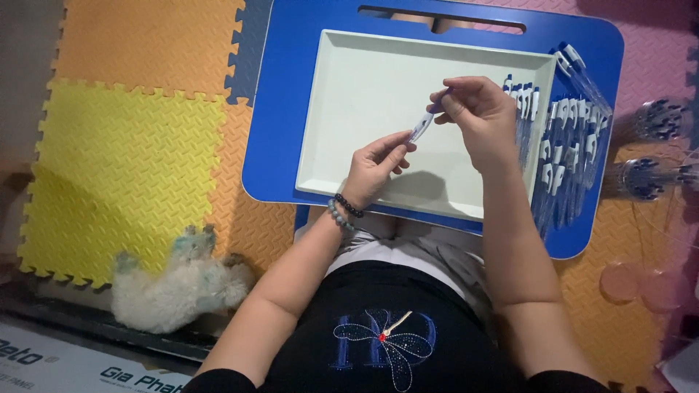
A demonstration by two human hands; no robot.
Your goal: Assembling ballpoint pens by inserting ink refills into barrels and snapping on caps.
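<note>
Both hands hold one pen (424, 122) with a clear barrel and blue parts above a white rectangular tray (349, 94). My left hand (373, 167), with bead bracelets at the wrist, pinches the lower end of the pen. My right hand (477, 116) pinches its upper end. The tray rests on a blue lap table (280, 116) over my legs. A row of several matching blue-and-clear pens (568, 145) lies on the table along the tray's right side.
The floor is covered with orange, yellow and pink foam puzzle mats (131, 145). A small white fluffy dog (178, 284) lies at the lower left. Clear cups packed with pens (655, 149) lie at the right edge.
</note>
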